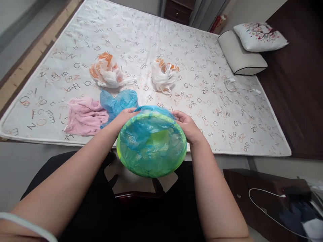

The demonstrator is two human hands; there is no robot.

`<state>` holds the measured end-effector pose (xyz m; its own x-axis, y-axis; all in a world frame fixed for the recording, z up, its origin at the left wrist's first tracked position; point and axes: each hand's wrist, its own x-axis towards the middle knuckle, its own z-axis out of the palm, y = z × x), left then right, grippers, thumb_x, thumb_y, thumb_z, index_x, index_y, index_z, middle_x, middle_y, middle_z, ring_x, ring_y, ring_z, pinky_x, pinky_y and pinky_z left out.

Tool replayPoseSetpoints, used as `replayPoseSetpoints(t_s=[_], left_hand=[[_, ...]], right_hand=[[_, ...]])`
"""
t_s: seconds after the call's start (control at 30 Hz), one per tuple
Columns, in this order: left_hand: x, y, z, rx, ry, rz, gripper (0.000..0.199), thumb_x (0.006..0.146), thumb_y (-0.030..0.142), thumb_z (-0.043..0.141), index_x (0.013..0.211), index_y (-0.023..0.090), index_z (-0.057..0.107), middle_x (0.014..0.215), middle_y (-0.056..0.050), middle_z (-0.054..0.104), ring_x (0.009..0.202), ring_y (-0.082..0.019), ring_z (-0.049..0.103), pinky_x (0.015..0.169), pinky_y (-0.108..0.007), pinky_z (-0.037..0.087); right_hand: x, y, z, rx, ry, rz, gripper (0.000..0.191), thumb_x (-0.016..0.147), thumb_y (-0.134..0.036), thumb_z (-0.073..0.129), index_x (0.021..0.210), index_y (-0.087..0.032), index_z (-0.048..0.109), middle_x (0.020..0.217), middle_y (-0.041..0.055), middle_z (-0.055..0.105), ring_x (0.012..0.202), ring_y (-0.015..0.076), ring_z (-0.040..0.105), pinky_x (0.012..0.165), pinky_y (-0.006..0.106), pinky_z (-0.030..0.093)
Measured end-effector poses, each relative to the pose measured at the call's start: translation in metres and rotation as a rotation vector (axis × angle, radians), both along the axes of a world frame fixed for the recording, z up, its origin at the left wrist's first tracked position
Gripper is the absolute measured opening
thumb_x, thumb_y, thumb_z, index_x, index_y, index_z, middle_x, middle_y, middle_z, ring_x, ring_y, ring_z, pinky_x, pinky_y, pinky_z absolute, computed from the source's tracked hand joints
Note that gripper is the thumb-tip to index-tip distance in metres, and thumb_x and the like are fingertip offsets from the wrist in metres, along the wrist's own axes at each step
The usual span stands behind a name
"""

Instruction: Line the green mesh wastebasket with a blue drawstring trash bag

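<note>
A green bin (183, 153) with a blue plastic bag (148, 148) lining it is tilted toward me over my lap. My left hand (126, 116) grips the bag at the far left of the rim. On the far right of the rim, my right hand (185, 124) has its fingers curled on the bag's edge. Part of the fingers of both hands is hidden behind the rim. Beyond my left hand, a crumpled blue bag (123, 101) lies on the mattress beside a folded pink cloth (87, 116).
Two crumpled white and orange bags (107, 72) (164, 75) lie farther back on the mattress (141, 33). Pillows (242, 53) and a white cable (233, 85) are at the right. A dark cabinet (242, 188) stands at the lower right.
</note>
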<state>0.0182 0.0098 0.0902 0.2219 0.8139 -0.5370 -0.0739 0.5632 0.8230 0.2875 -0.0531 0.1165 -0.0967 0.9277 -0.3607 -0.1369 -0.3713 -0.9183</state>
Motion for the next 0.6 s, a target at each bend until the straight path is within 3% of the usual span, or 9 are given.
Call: replayPoseSetpoints(t_s=[0.17,0.27,0.43,0.53,0.6], left_hand=[[-0.006,0.005,-0.008,0.026,0.055,0.011,0.045,0.054,0.031,0.092,0.094,0.019,0.075,0.079,-0.004,0.075,0.062,-0.019,0.068,0.058,-0.029,0.054],[-0.01,0.007,-0.007,0.025,0.076,0.023,0.046,0.055,0.032,0.09,0.097,0.021,0.074,0.079,-0.004,0.074,0.062,-0.021,0.068,0.059,-0.031,0.055],[-0.016,0.013,-0.007,0.115,0.164,0.081,0.043,0.066,0.038,0.085,0.102,0.02,0.071,0.085,-0.005,0.073,0.067,-0.019,0.066,0.061,-0.028,0.051],[-0.016,0.016,-0.01,0.243,0.223,0.153,0.036,0.08,0.051,0.072,0.094,0.019,0.07,0.094,-0.007,0.072,0.08,-0.019,0.066,0.068,-0.026,0.052],[-0.016,0.015,-0.009,0.33,0.294,0.109,0.041,0.086,0.058,0.065,0.096,0.019,0.069,0.094,-0.007,0.071,0.084,-0.02,0.065,0.073,-0.028,0.052]], right_hand=[[-0.003,0.004,-0.002,-0.064,-0.094,-0.159,0.035,0.069,-0.04,0.085,0.095,-0.025,0.068,0.082,-0.0022,0.07,0.067,0.0132,0.061,0.06,0.026,0.05],[0.002,0.005,-0.006,-0.108,-0.166,-0.236,0.036,0.07,-0.042,0.082,0.097,-0.024,0.066,0.085,-0.0004,0.07,0.068,0.0144,0.062,0.061,0.027,0.051],[0.017,0.011,-0.016,-0.037,-0.158,-0.368,0.03,0.07,-0.034,0.073,0.098,-0.024,0.067,0.096,0.001,0.072,0.079,0.0168,0.065,0.071,0.03,0.054],[0.026,0.016,-0.022,0.012,-0.084,-0.449,0.029,0.078,-0.041,0.06,0.101,-0.025,0.066,0.099,0.002,0.072,0.09,0.0196,0.067,0.08,0.032,0.056],[0.03,0.017,-0.025,0.04,-0.109,-0.419,0.036,0.085,-0.049,0.05,0.108,-0.025,0.064,0.112,0.0032,0.072,0.104,0.0208,0.067,0.089,0.033,0.055]])
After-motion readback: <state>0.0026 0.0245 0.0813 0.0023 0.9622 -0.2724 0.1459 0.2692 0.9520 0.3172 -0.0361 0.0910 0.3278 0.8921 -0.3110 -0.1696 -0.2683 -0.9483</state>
